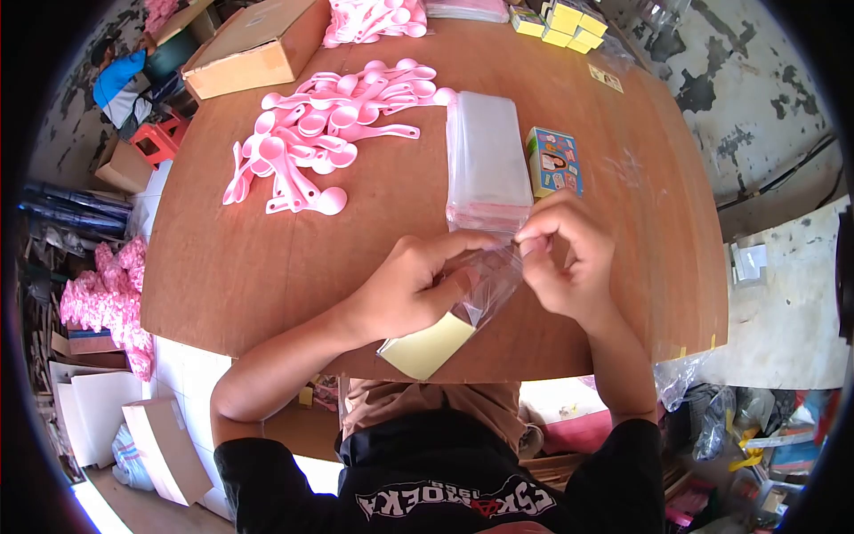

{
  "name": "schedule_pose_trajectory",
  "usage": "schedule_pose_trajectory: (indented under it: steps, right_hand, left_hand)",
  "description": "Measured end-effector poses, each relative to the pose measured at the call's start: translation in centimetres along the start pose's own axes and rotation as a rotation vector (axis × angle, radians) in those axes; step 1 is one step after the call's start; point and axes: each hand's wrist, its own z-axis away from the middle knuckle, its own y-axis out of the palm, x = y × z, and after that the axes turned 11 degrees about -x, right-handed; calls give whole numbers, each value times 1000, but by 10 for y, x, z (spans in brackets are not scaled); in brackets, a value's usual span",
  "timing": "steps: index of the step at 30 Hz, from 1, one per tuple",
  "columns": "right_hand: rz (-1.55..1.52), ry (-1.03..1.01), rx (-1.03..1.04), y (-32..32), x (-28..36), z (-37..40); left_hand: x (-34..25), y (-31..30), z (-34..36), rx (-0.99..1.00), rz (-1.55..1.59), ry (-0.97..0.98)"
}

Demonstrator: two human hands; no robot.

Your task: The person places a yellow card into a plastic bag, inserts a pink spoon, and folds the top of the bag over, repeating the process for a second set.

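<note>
A clear plastic bag (495,276) with a pale yellow card (429,347) in its lower end is held between my two hands above the near edge of the table. My left hand (411,283) is closed round the bag's left side, thumb and fingers on the film. With thumb and forefinger, my right hand (569,254) pinches the bag's upper right edge. Just beyond the hands lies a stack of flat clear bags (487,151). Right of the stack, a small blue box with a printed picture (555,162) lies close to my right fingers.
Many pink measuring spoons (307,133) lie loose on the wooden table (258,267). A cardboard box (258,49), a bag of pink spoons (374,20) and several yellow boxes (562,22) stand along the far side. At the far left, another person (123,84) sits near a red stool (162,135).
</note>
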Motion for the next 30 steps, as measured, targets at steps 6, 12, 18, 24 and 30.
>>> schedule_pose_trajectory:
  steps: [6, 12, 18, 24, 30]
  right_hand:
    - [346, -265, 74, 14, 5, 8]
    - [475, -317, 83, 15, 4, 10]
    - [648, -417, 146, 19, 2, 23]
    - [573, -317, 148, 20, 1, 23]
    - [212, -1, 91, 14, 1, 16]
  left_hand:
    - [-1, -4, -1, -50, -49, -70]
    - [7, 4, 3, -95, -152, 102]
    - [12, 5, 4, -34, -406, 203]
    - [11, 2, 3, 27, -463, 268]
    - [1, 1, 2, 54, -457, 257]
